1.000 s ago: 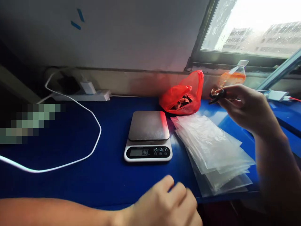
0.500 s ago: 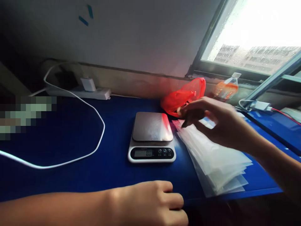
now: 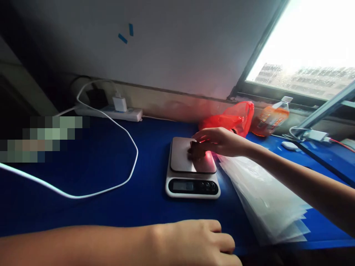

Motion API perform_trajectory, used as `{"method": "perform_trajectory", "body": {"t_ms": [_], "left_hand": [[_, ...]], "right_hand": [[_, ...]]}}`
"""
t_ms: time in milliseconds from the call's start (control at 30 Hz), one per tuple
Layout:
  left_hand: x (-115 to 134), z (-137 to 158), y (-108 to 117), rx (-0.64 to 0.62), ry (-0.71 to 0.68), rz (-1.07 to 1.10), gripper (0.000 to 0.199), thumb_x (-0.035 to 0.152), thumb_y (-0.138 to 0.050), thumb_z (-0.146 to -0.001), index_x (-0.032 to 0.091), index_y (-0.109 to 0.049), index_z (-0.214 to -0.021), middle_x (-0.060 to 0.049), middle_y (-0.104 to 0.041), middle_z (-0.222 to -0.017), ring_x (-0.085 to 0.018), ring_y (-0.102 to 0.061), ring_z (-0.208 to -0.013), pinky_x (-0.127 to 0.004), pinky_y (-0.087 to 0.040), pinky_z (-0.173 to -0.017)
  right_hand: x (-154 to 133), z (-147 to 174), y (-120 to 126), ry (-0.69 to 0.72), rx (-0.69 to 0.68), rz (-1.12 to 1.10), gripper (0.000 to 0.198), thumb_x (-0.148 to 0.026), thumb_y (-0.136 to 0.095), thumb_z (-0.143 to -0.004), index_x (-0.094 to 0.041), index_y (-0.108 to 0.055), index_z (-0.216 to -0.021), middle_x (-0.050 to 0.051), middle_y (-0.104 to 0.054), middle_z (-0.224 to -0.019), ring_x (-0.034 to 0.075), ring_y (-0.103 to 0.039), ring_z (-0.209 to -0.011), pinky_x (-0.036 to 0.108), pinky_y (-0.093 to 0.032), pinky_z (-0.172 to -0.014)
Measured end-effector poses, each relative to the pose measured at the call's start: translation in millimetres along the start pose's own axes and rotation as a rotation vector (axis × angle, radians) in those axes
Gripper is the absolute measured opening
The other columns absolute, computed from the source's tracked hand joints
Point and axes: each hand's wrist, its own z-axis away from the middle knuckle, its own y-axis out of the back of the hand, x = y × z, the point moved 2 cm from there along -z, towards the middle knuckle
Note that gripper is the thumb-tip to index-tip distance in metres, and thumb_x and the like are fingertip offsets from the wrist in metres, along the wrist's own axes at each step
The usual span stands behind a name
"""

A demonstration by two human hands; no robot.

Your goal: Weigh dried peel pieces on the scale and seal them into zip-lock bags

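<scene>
A kitchen scale (image 3: 181, 155) with a square metal plate and white body stands on the blue tabletop. Its small display is too blurred to read surely. My right hand (image 3: 219, 142) is over the plate's right side, fingers bent down and closed around a small dark piece (image 3: 193, 145). The piece is at or just above the plate; its kind and whether it touches cannot be told. Behind this hand sits a red plastic bag (image 3: 235, 114), partly hidden. Close to the table's front edge, my left hand (image 3: 205, 242) rests with curled fingers, their tips out of sight.
Clear plastic bags (image 3: 266, 199) lie stacked right of the scale. An orange drink bottle (image 3: 271, 118) stands by the window. A white cable (image 3: 134, 142) loops across the left side from a power strip (image 3: 133, 114). A metal bar (image 3: 321, 107) slants at the right.
My right hand has moved left, from beside the red bag to over the scale plate, with the dark piece in its fingers. My left hand stays curled; the view has shifted slightly.
</scene>
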Motion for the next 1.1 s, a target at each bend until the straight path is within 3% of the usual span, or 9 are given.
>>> {"method": "perform_trajectory", "body": {"t_ms": [133,233,333,433,600,767,833,933,1100], "left_hand": [[2.7,-3.4,-13.0,0.029,0.040,0.009,0.018,0.019,-0.069,-0.088,0.019,-0.063,-0.071,0.003,-0.068,-0.078,-0.010,-0.060,-0.081,-0.025,-0.048,-0.076],[6.0,-5.4,-16.0,0.046,0.046,-0.002,0.021,0.025,-0.063,-0.094,0.019,-0.065,-0.074,0.003,-0.069,-0.083,-0.011,-0.058,-0.076,-0.028,-0.047,-0.075],[8.2,-6.4,-14.8,0.059,0.025,-0.004,0.015,0.025,-0.061,-0.094,0.020,-0.068,-0.082,0.001,-0.069,-0.091,-0.015,-0.057,-0.079,-0.032,-0.047,-0.074],[7.8,-7.6,-14.1,0.072,0.002,0.004,0.008,0.024,-0.063,-0.092,0.020,-0.069,-0.089,-0.001,-0.068,-0.096,-0.017,-0.057,-0.085,-0.033,-0.047,-0.074],[5.4,-8.9,-15.3,0.059,-0.005,0.029,0.005,0.024,-0.067,-0.089,0.020,-0.069,-0.088,-0.002,-0.066,-0.097,-0.018,-0.057,-0.088,-0.032,-0.048,-0.076],[5.0,-7.9,-13.4,0.074,0.008,0.037,0.008,0.023,-0.062,-0.093,0.021,-0.069,-0.089,-0.002,-0.066,-0.100,-0.018,-0.059,-0.089,-0.032,-0.046,-0.076],[4.3,-8.0,-13.0,0.064,0.006,0.052,0.009,0.020,-0.060,-0.093,0.020,-0.068,-0.088,-0.002,-0.065,-0.097,-0.018,-0.058,-0.088,-0.033,-0.046,-0.076],[3.1,-9.0,-13.6,0.057,0.005,0.065,0.013,0.018,-0.058,-0.093,0.019,-0.066,-0.083,-0.003,-0.063,-0.091,-0.018,-0.055,-0.082,-0.033,-0.045,-0.075],[4.1,-9.9,-14.6,0.058,0.010,0.055,0.015,0.022,-0.059,-0.094,0.018,-0.064,-0.080,-0.003,-0.062,-0.091,-0.018,-0.054,-0.083,-0.034,-0.044,-0.076]], "right_hand": [[-8.4,17.5,17.5,0.048,0.202,0.175,0.028,-0.031,-0.059,-0.088,-0.022,-0.069,-0.112,0.009,-0.073,-0.113,0.027,-0.071,-0.102,0.043,-0.057,-0.089],[-11.6,41.5,45.0,0.070,0.374,0.155,0.023,-0.030,-0.057,-0.090,-0.026,-0.068,-0.111,0.006,-0.073,-0.111,0.024,-0.071,-0.099,0.041,-0.058,-0.087],[4.3,65.6,69.9,0.037,0.577,0.105,0.019,-0.033,-0.063,-0.087,-0.025,-0.069,-0.103,0.006,-0.073,-0.101,0.023,-0.071,-0.091,0.040,-0.059,-0.084],[35.9,72.8,76.6,-0.100,0.581,0.075,0.015,-0.035,-0.064,-0.084,-0.027,-0.068,-0.095,0.006,-0.074,-0.095,0.024,-0.071,-0.088,0.045,-0.058,-0.085],[69.4,51.8,72.3,-0.334,0.547,-0.008,0.004,-0.029,-0.062,-0.080,-0.026,-0.066,-0.080,0.008,-0.074,-0.084,0.026,-0.069,-0.075,0.046,-0.057,-0.073],[72.6,54.2,87.7,-0.428,0.776,0.439,0.007,-0.029,-0.055,-0.081,-0.029,-0.060,-0.077,0.008,-0.072,-0.085,0.029,-0.065,-0.082,0.049,-0.052,-0.076],[73.5,62.8,86.9,-0.410,0.722,0.607,0.007,-0.025,-0.055,-0.080,-0.029,-0.059,-0.077,0.007,-0.070,-0.082,0.029,-0.063,-0.080,0.047,-0.051,-0.076],[72.3,68.9,74.8,-0.364,0.481,0.756,0.010,-0.025,-0.057,-0.081,-0.026,-0.059,-0.071,0.010,-0.066,-0.078,0.025,-0.059,-0.070,0.042,-0.048,-0.067],[54.8,41.3,56.1,-0.189,0.164,0.825,0.023,-0.023,-0.051,-0.087,-0.020,-0.063,-0.068,0.012,-0.064,-0.078,0.024,-0.059,-0.073,0.036,-0.044,-0.067]]}}
